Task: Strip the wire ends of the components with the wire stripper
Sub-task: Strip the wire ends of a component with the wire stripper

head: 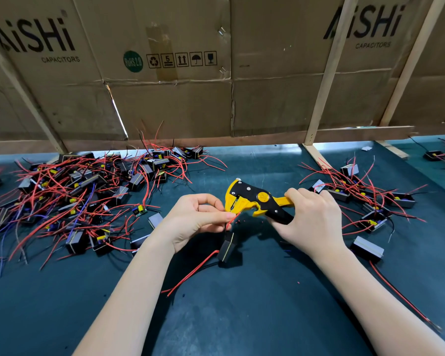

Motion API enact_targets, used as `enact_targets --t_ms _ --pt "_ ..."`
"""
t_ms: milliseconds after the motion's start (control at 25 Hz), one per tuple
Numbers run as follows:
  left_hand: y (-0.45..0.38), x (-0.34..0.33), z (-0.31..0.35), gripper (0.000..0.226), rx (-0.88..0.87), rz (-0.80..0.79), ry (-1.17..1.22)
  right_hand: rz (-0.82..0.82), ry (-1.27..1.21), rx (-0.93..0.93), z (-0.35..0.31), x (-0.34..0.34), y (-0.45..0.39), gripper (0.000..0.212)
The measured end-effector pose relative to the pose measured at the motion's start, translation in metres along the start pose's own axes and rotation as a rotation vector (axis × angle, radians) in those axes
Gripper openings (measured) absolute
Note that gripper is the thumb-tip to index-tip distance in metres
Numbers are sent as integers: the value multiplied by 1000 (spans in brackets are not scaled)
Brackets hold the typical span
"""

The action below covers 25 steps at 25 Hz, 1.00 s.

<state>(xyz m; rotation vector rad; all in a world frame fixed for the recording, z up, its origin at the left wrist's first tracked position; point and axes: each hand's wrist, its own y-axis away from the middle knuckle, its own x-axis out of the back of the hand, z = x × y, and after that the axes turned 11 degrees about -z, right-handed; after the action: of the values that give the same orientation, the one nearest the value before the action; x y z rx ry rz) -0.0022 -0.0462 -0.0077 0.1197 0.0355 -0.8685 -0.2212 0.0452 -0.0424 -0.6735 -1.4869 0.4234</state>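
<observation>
Seen from above, two bare forearms reach over a dark green work mat (242,304). The right hand (316,222) is wrapped around the handles of a yellow and black wire stripper (254,199), whose head points left toward the other hand. The left hand (198,222) pinches a thin red wire (233,218) between thumb and fingertips, the wire's tip just below the stripper's head. That wire runs down to a small black boxed component (228,249) hanging just beneath the left hand, with a second red lead (190,273) trailing onto the mat. A large tangled pile of similar components (70,196) with red, black and purple wires lies to the left, a smaller scattered group (365,199) to the right. Flattened cardboard boxes (177,73) printed "AiSHi Capacitors" stand behind, braced by pale wooden slats (326,73)
</observation>
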Motion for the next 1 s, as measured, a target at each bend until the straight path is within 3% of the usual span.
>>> enact_targets --t_ms 320,480,560,1000 --pt "2 0 0 35 29 -55 -40 -130 19 -80 0 2 4 52" --pt "2 0 1 18 55 -71 -101 -134 58 -206 6 5 3 53" --pt "2 1 0 8 60 -26 -118 -110 23 -262 13 6 3 53" --pt "-7 -4 -5 22 33 283 -264 -55 -290 -470 25 24 -5 51"
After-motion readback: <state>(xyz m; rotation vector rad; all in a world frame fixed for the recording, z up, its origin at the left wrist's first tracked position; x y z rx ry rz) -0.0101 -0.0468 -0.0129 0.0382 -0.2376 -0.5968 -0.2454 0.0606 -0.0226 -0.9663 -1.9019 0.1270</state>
